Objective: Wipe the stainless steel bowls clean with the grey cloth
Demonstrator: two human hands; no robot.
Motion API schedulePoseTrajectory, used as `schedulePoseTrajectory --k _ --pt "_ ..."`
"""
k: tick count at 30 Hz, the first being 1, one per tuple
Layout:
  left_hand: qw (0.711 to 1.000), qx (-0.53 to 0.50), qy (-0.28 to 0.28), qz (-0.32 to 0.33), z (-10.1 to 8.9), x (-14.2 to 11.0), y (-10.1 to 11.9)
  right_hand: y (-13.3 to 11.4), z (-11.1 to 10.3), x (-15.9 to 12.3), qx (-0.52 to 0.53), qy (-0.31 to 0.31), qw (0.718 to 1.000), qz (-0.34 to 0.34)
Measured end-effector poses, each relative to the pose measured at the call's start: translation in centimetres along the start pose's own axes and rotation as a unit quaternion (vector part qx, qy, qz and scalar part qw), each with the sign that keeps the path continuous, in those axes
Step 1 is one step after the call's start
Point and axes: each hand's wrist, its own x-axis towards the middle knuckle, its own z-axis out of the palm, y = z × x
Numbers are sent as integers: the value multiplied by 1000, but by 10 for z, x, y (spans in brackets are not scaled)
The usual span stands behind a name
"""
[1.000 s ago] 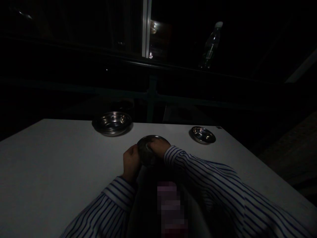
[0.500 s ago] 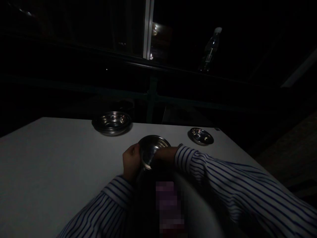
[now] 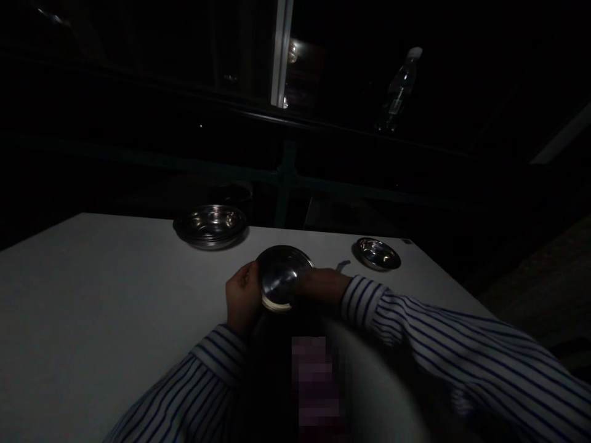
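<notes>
From afar I saw the left hand (image 3: 242,297) curled closed on the rim of a metal bowl (image 3: 277,271) between both hands; the right hand (image 3: 322,286) was too dark for me to tell its opening or grip

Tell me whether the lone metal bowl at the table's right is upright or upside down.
Upright: the metal bowl rests on the white table with its open mouth and shiny inside facing up.
</notes>
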Motion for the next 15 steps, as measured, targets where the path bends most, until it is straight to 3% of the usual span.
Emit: schedulePoseTrajectory --k 5,8,12,15 --pt "1000 4 15 6 1 -2 2 -10 15 14 -20 -22 998 -55" --pt "1000 6 15 13 -1 -2 -1 -23 25 33 -12 26 998 -62" --pt "1000 18 -10 6 -4 0 -3 -24 18 47 -56 122 989 -61" --pt "999 38 0 3 -5 1 -1 -14 10 47 -124 120 985 -8"
